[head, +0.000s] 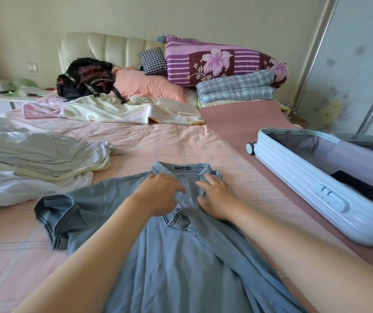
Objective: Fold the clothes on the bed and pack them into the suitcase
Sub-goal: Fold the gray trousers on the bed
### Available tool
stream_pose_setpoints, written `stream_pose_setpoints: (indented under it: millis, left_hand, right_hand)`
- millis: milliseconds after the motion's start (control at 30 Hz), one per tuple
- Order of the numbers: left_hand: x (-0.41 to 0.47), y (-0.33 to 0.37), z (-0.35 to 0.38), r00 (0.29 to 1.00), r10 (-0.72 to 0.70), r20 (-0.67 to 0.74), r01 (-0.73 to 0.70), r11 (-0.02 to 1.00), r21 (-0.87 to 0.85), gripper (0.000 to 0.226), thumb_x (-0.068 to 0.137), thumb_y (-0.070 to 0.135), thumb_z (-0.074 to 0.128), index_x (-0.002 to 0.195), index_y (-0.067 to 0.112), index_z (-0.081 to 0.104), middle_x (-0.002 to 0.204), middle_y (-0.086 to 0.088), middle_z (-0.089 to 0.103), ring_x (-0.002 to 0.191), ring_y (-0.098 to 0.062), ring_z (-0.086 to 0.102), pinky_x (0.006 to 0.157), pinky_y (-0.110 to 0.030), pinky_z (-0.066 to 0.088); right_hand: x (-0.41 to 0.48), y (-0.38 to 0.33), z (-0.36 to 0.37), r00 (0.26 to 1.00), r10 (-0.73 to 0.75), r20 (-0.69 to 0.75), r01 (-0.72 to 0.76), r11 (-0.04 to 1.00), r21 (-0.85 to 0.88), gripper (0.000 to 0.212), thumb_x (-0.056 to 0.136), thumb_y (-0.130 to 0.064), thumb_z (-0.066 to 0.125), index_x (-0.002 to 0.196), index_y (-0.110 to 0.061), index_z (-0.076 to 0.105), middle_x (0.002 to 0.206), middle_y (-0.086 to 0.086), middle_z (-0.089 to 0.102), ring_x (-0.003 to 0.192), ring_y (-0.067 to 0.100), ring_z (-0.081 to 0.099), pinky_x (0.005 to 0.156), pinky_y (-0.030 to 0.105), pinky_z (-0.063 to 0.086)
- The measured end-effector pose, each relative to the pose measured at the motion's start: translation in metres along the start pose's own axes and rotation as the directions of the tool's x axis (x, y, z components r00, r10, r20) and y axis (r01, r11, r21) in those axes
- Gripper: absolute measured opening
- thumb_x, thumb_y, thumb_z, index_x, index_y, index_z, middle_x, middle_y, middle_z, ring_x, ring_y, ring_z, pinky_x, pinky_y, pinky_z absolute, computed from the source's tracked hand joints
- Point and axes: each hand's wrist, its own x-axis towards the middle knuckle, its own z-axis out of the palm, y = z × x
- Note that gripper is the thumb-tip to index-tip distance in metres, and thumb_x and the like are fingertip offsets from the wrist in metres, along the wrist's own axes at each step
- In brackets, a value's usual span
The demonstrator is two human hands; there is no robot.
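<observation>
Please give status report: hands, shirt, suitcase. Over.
Hands open: left hand and right hand rest on blue shirt near collar. Shirt spread on bed, not folded. At right, suitcase open, dark cloth inside. Nothing between them.

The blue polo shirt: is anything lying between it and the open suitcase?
Nothing visible does. The blue polo shirt lies spread under the left hand and right hand; between it and the white suitcase to the right there is only bare pink sheet and a brown mat. The suitcase lies open.

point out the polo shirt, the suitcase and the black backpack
blue polo shirt [181,256], head view, on its chest fabric
suitcase [293,175], head view, on its ribbed outer wall
black backpack [84,77], head view, on its front panel
</observation>
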Motion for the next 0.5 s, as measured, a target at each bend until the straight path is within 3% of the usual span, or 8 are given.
stream_pose_setpoints:
  millis: [100, 167, 233, 300, 500]
  left_hand:
    - [-0.023, 0.025, -0.008, 0.980, 0.097, 0.173, -0.042, 0.953, -0.300, 0.031, 0.084, 0.042, 0.066, 0.114, 0.041, 0.064, 0.116, 0.015, 0.061, 0.110, -0.010, 0.058, 0.100, -0.033, 0.046]
    - [-0.035, 0.034, -0.009, 0.963, 0.133, 0.234, -0.079, 0.971, -0.227, 0.035, 0.079, 0.045, 0.074, 0.110, 0.033, 0.064, 0.101, 0.013, 0.061, 0.099, -0.013, 0.060, 0.090, -0.031, 0.049]
    - [-0.042, 0.030, -0.008, 0.983, 0.115, 0.146, -0.106, 0.992, -0.064, 0.019, 0.084, 0.037, 0.069, 0.100, 0.032, 0.061, 0.100, 0.014, 0.060, 0.103, -0.016, 0.059, 0.087, -0.031, 0.047]
    - [-0.051, 0.023, -0.006, 0.995, 0.070, 0.069, -0.073, 0.996, 0.043, 0.010, 0.090, 0.033, 0.063, 0.099, 0.035, 0.059, 0.109, 0.012, 0.060, 0.111, -0.017, 0.057, 0.091, -0.033, 0.041]
    - [-0.083, 0.035, -0.007, 0.996, -0.022, 0.087, 0.011, 0.992, 0.129, 0.027, 0.095, 0.032, 0.052, 0.119, 0.039, 0.061, 0.126, 0.008, 0.055, 0.124, -0.018, 0.049, 0.106, -0.037, 0.036]
  right_hand:
    - [-0.036, -0.015, -0.004, 0.994, -0.102, -0.027, 0.104, 0.987, 0.125, 0.047, 0.096, -0.027, 0.052, 0.142, -0.027, 0.051, 0.164, 0.012, 0.025, 0.153, 0.024, 0.018, 0.122, 0.039, 0.017]
    - [-0.062, -0.022, -0.007, 0.990, -0.139, -0.024, 0.141, 0.977, 0.162, 0.038, 0.094, -0.026, 0.051, 0.131, -0.026, 0.060, 0.150, 0.007, 0.047, 0.144, 0.026, 0.037, 0.116, 0.039, 0.029]
    - [-0.086, -0.024, -0.012, 0.989, -0.150, 0.001, 0.147, 0.974, 0.170, 0.038, 0.096, -0.029, 0.051, 0.133, -0.025, 0.060, 0.137, 0.001, 0.057, 0.133, 0.024, 0.049, 0.110, 0.036, 0.036]
    - [-0.107, -0.022, -0.016, 0.989, -0.141, 0.039, 0.131, 0.975, 0.179, 0.046, 0.098, -0.035, 0.051, 0.143, -0.025, 0.053, 0.143, 0.000, 0.053, 0.136, 0.021, 0.045, 0.113, 0.032, 0.033]
    - [-0.166, -0.010, -0.030, 0.985, -0.106, 0.139, 0.067, 0.964, 0.259, 0.056, 0.097, -0.041, 0.054, 0.150, -0.028, 0.044, 0.160, -0.005, 0.035, 0.147, 0.016, 0.033, 0.120, 0.031, 0.024]
